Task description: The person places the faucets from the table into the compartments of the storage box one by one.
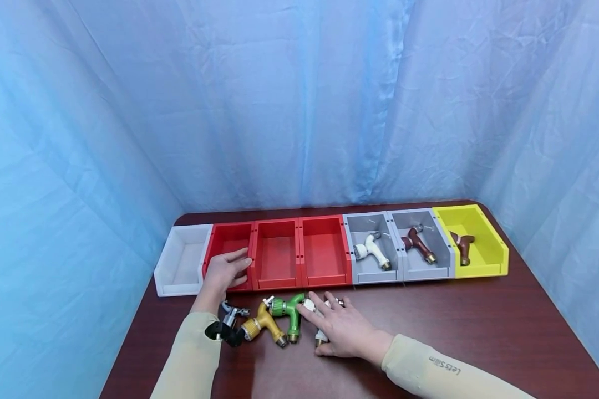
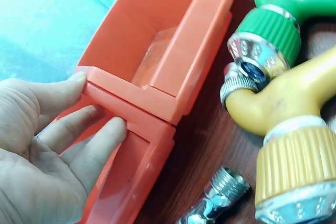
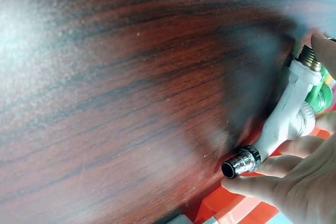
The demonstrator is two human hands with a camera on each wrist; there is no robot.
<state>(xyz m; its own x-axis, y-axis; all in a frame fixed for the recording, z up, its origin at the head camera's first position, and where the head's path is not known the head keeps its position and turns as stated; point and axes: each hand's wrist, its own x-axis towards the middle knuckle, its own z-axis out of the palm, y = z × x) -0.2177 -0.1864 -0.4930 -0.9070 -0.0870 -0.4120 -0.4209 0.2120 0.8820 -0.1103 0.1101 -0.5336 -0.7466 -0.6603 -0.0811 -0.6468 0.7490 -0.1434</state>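
My left hand (image 1: 226, 272) reaches into the leftmost red bin (image 1: 229, 231), its fingertips (image 2: 116, 128) at the wall it shares with the middle red bin (image 2: 142, 35). My right hand (image 1: 346, 328) spreads over a white tap (image 3: 283, 111), thumb beside the brass threaded end and the other fingers along the handle and spout. Left of that tap, a green tap (image 1: 293, 314) and a yellow tap (image 1: 263, 321) lie side by side on the table. A chrome tap (image 1: 231, 315) lies beside my left wrist, partly hidden by a black wrist mount.
The bins stand in a row at the back of the dark wooden table (image 1: 429, 327). A white bin (image 1: 183, 260) ends the row at left. Another white tap (image 1: 374, 252) and two brown taps (image 1: 419, 245) lie in the grey and yellow bins (image 1: 484, 249). Blue curtains surround the table.
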